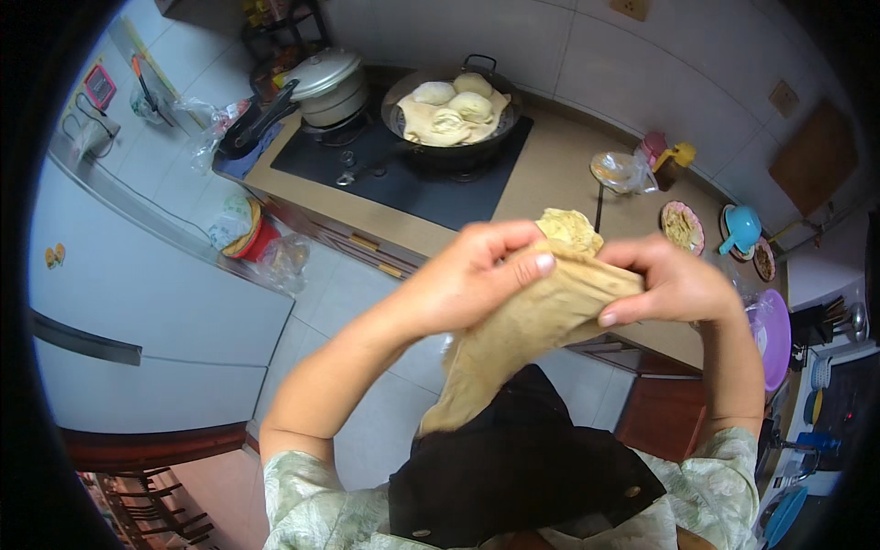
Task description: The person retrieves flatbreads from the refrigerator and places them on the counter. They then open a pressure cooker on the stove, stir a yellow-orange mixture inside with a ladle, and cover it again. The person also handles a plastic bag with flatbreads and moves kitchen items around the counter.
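Observation:
Both hands hold a limp beige cloth in front of my body, and its lower end hangs down to the left. My left hand pinches the top edge, thumb on the near side. My right hand grips the upper right corner between thumb and fingers. Between the hands, a pale yellow steamed bun shows above the cloth's edge; whether it sticks to the cloth is hidden. Beyond, a wok on the hob holds several pale steamed buns on another cloth.
A lidded pot stands left of the wok on the black hob. Along the right counter are a plastic-wrapped bowl, a food plate, a blue ladle and a purple basin. A fridge is at left.

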A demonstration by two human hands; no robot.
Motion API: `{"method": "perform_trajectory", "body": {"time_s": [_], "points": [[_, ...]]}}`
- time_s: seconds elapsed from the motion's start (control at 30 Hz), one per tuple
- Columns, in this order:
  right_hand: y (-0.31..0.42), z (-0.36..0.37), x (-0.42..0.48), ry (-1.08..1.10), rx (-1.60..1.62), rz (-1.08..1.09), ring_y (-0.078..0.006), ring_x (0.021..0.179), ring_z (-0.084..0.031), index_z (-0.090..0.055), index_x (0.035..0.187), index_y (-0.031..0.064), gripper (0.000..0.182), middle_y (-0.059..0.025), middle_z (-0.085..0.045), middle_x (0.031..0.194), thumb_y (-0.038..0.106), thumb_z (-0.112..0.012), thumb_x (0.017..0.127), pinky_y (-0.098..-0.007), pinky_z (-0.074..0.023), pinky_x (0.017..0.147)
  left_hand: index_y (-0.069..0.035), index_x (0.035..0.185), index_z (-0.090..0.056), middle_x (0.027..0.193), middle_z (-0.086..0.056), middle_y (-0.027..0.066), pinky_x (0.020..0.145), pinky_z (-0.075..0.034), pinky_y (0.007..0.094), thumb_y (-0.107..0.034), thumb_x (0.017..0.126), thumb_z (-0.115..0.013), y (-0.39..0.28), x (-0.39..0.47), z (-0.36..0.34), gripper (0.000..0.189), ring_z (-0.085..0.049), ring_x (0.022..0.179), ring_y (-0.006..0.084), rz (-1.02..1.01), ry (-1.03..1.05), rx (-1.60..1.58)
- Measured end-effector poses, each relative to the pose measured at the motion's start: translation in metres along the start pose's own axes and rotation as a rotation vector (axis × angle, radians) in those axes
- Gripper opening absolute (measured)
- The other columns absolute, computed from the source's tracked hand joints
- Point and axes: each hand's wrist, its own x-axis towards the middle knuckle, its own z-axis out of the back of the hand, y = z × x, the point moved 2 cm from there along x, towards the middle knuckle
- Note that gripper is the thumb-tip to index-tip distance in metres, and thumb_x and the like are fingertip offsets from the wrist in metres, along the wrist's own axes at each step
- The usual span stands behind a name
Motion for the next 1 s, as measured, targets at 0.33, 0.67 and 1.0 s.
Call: {"method": "perform_trajectory", "body": {"time_s": [0.33,0.67,1.0], "points": [[-0.009,0.068,0.110,-0.416,0.048,0.135,-0.0022,0.065,-0.039,-0.049,0.078,0.0077,0.011,0.0072,-0.043,0.068,0.018,-0.053,0.080,-0.0179,-0.0339,0.056,-0.006,0.096,-0.053,0.082,-0.055,-0.0014,0.068,-0.045,0.0220,-0.023,0.084,-0.052,-0.109,0.024,0.177,0.021,-0.052,0.075,0.0077,-0.400,-0.499,0.052],[0.026,0.241,0.209,-0.797,-0.116,0.291,-0.0078,0.082,-0.051,-0.055,0.102,0.0060,0.031,0.0001,-0.055,0.087,0.028,-0.057,0.080,-0.0201,-0.0403,0.073,-0.008,0.093,-0.053,0.083,-0.057,0.0028,0.070,-0.046,0.0276,-0.023,0.084,-0.051,-0.161,0.139,0.318,0.017,-0.055,0.075,0.0138,-0.605,-0.716,0.115],[-0.014,0.301,0.317,-0.810,0.234,0.382,-0.0092,0.069,-0.051,-0.057,0.090,0.0033,0.015,-0.0017,-0.055,0.077,0.015,-0.058,0.080,-0.0213,-0.0431,0.062,-0.006,0.098,-0.049,0.076,-0.055,0.0021,0.058,-0.044,0.0251,-0.020,0.085,-0.050,-0.097,0.225,0.410,0.019,-0.052,0.067,0.0114,-0.381,-0.748,0.068]]}}
